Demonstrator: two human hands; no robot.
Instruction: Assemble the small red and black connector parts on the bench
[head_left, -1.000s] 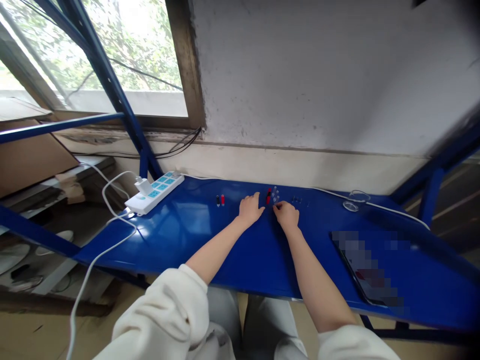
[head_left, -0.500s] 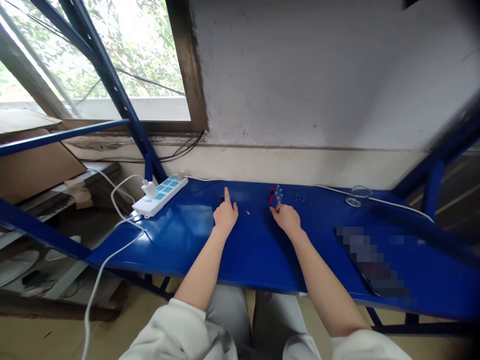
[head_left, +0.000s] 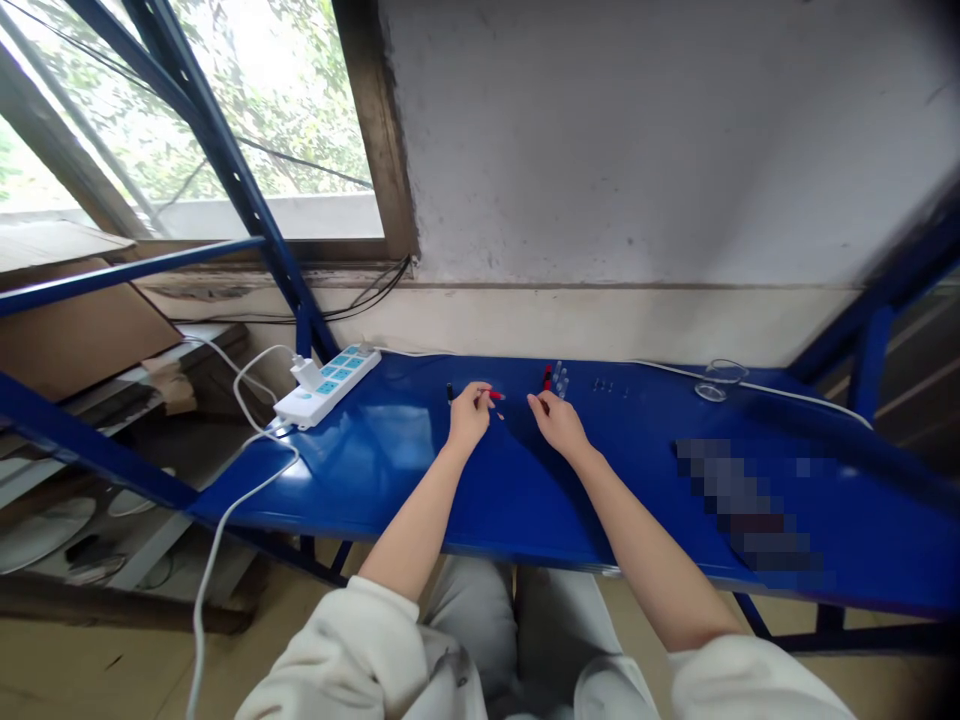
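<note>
My left hand (head_left: 469, 420) is closed in a pinch on a small red stick-like piece (head_left: 496, 395) with a pale end, held just over the table. Below its tip lies a tiny orange-brown bit (head_left: 501, 416). A short black piece (head_left: 450, 391) stands or lies just left of that hand. My right hand (head_left: 561, 424) has its thumb and fingers pressed together; whether anything is between them is too small to tell. Right beyond it are red-and-black pieces (head_left: 547, 377) and several clear tube-like pieces (head_left: 561, 381).
The blue table (head_left: 517, 490) carries a white power strip (head_left: 319, 395) with a plugged-in cord at left. Small clear bits (head_left: 602, 385), a transparent round item (head_left: 710, 392) and a blurred-out dark object (head_left: 750, 515) lie to the right. Blue frame posts (head_left: 285, 270) flank it.
My left hand has gone from a pointing finger to a pinch on the red piece, shifting slightly right. My right hand has drawn back a little from the clear pieces, its fingers pinched together.
</note>
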